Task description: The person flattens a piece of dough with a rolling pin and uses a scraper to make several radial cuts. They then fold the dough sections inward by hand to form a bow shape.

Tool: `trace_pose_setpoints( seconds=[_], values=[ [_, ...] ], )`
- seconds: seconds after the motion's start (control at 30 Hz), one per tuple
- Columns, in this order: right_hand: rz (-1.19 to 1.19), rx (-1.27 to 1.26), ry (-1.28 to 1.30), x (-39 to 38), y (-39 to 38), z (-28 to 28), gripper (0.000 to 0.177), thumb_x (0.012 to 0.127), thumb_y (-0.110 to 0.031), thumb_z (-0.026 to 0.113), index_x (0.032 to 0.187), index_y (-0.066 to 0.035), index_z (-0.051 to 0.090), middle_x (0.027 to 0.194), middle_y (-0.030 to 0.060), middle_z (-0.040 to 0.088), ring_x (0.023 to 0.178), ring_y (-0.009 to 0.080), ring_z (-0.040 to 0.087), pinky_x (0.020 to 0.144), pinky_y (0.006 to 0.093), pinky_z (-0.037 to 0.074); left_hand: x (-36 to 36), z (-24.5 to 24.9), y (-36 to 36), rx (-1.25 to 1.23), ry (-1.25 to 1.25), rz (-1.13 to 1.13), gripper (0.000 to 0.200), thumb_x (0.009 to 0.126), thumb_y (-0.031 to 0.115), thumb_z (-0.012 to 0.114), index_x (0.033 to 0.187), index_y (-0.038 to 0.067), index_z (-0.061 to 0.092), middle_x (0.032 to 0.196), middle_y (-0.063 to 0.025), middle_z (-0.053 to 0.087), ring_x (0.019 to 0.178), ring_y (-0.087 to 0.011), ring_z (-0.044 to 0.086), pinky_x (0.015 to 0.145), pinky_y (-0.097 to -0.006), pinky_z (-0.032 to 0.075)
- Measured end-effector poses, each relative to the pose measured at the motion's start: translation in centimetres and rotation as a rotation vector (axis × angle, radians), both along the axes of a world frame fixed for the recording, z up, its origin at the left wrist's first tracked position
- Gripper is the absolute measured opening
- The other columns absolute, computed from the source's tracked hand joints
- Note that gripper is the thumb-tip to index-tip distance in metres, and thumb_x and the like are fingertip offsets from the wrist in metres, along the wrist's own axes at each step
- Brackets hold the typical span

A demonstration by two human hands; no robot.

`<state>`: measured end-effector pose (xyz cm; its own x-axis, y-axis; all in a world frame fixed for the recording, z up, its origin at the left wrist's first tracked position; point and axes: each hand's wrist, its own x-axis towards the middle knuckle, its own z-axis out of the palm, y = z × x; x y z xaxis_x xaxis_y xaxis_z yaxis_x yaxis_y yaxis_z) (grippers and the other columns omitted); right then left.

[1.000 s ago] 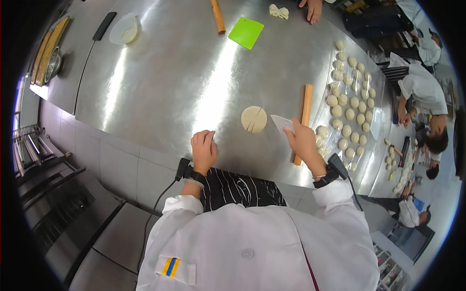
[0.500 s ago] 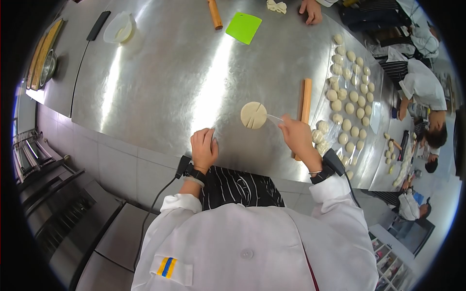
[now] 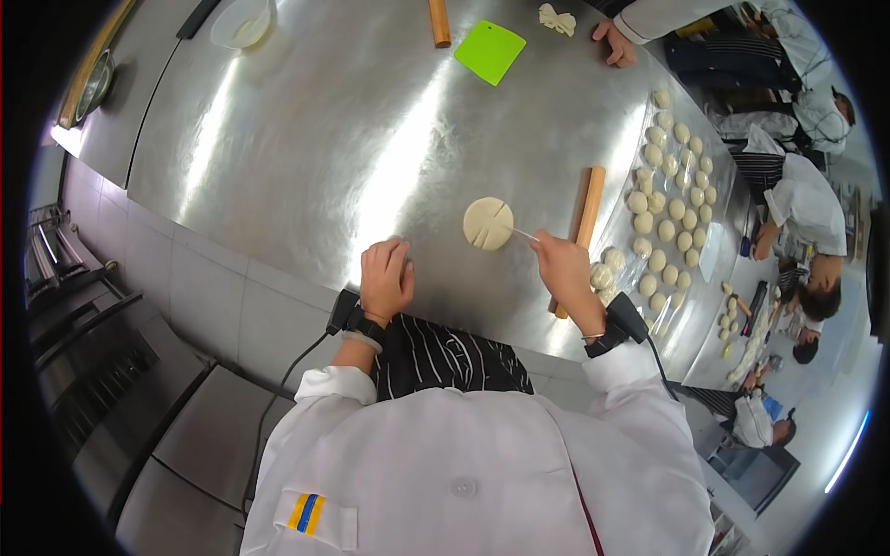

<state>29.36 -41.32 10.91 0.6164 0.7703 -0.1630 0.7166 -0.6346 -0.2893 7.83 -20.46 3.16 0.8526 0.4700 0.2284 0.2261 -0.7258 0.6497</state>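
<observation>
A flat round of dough point(image 3: 488, 223) with several slits cut inward from its rim lies on the steel table. Pinched in my right hand point(image 3: 564, 271) is a thin, translucent dough scraper point(image 3: 525, 234), seen nearly edge-on. Its tip reaches the right side of the dough; whether it touches cannot be told. To the left and nearer my body, my left hand point(image 3: 387, 278) rests on the table near its front edge, fingers stretched out and nothing in them. Just beyond my right hand lies a wooden rolling pin point(image 3: 589, 208).
Several dough balls point(image 3: 667, 230) sit under clear film on the right. A green scraper point(image 3: 490, 52), another rolling pin point(image 3: 439, 22) and a dough scrap point(image 3: 556, 19) lie farther back. A co-worker's hand point(image 3: 616, 44) rests nearby. A plastic bowl point(image 3: 242, 25) stands far left.
The camera view has shifted and turned slightly. My right hand has tilted the scraper from a broader face to nearly edge-on beside the dough. My left hand stays on the table.
</observation>
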Motion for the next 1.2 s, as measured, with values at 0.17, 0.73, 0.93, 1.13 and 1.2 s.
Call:
trace_pose_setpoints(
  seconds=[0.17,0.73,0.93,1.13,1.2],
  values=[
    [0.045,0.001,-0.016,0.4,0.2,-0.1,0.007,0.085,-0.011,0.058,0.082,-0.007,0.052,0.063,0.0106,0.059,0.060,0.0319,0.060,0.052,0.0441,0.044,-0.1,0.2,0.0,0.001,-0.005,0.005,0.035,0.074,0.005,0.061,0.109,0.001,0.059,0.108,-0.0133,0.056,0.102,-0.0326,0.053,0.090,-0.0427,0.040],
    [0.101,-0.011,0.008,0.4,1.3,-0.6,0.007,0.082,-0.005,0.052,0.088,-0.008,0.054,0.067,0.0113,0.061,0.064,0.0321,0.061,0.055,0.0445,0.045,0.0,0.4,0.2,0.016,0.022,0.011,0.035,0.072,0.006,0.062,0.107,0.002,0.059,0.107,-0.0125,0.057,0.101,-0.0317,0.054,0.089,-0.0422,0.041],
    [0.091,-0.037,-0.030,0.1,0.6,-0.6,0.004,0.084,-0.004,0.050,0.087,-0.007,0.051,0.061,0.0122,0.058,0.061,0.0344,0.061,0.054,0.0458,0.044,0.0,0.4,0.1,0.026,0.010,0.008,0.035,0.074,0.007,0.062,0.108,0.002,0.059,0.107,-0.0126,0.057,0.101,-0.0315,0.053,0.089,-0.0423,0.040],
    [-0.109,-0.342,0.055,-0.5,-1.4,3.2,0.014,0.081,-0.008,0.056,0.095,-0.007,0.056,0.070,0.0158,0.065,0.069,0.0360,0.065,0.060,0.0455,0.049,-0.1,0.3,0.1,0.024,-0.001,-0.002,0.035,0.074,0.007,0.062,0.109,0.002,0.059,0.108,-0.0130,0.057,0.101,-0.0318,0.053,0.089,-0.0423,0.040],
    [-0.158,-0.380,0.041,-1.3,-1.4,3.5,0.014,0.081,-0.009,0.057,0.095,-0.007,0.056,0.071,0.0162,0.066,0.069,0.0359,0.066,0.060,0.0450,0.049,-0.2,0.2,0.1,0.011,-0.020,-0.001,0.036,0.074,0.006,0.062,0.109,0.002,0.058,0.108,-0.0130,0.056,0.101,-0.0323,0.053,0.089,-0.0424,0.040]
  ],
)
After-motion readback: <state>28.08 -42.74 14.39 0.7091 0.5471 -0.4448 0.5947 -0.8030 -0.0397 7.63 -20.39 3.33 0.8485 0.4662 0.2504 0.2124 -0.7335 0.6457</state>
